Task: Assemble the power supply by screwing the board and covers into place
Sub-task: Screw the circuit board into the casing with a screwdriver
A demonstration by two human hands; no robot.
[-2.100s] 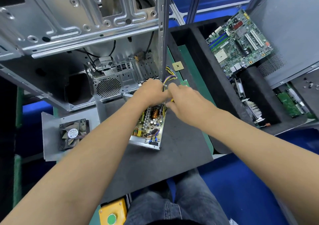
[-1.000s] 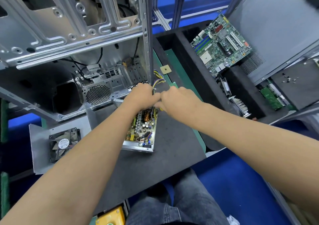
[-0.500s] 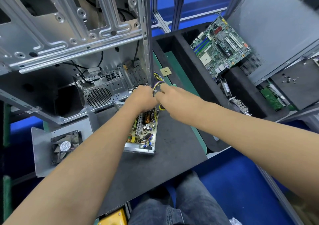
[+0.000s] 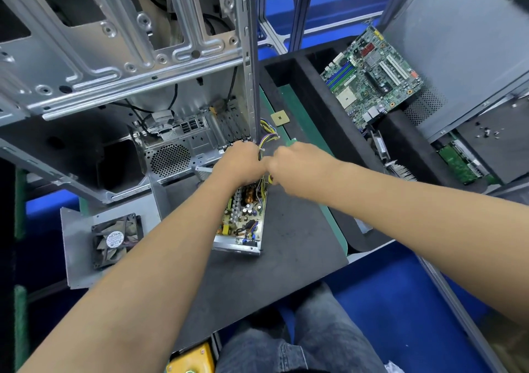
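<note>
Head view of the bench as I see it. The power supply board [image 4: 242, 218] sits in its open metal tray [image 4: 237, 248] on the dark mat [image 4: 286, 258], just in front of the upright computer case [image 4: 128, 58]. My left hand [image 4: 239, 164] and right hand [image 4: 297, 166] meet over the far end of the board, knuckles touching, where the bundle of yellow, black and purple wires [image 4: 267, 141] rises from the board and curves toward the case edge. Both hands have their fingers curled inward; the left appears to grip the wire bundle near its white tie, though the fingertips are hidden. A bit of yellow shows under the right hand; I cannot tell what its curled fingers pinch. To the left, a grey metal cover [image 4: 77, 244] carrying a black fan [image 4: 116, 239] lies flat beside the mat. To the far right, a green motherboard [image 4: 372, 78] leans in a black foam tray [image 4: 315, 101], and a small square chip [image 4: 280, 118] rests on the green strip near the case. A yellow box [image 4: 191, 358] sits at the near edge.
</note>
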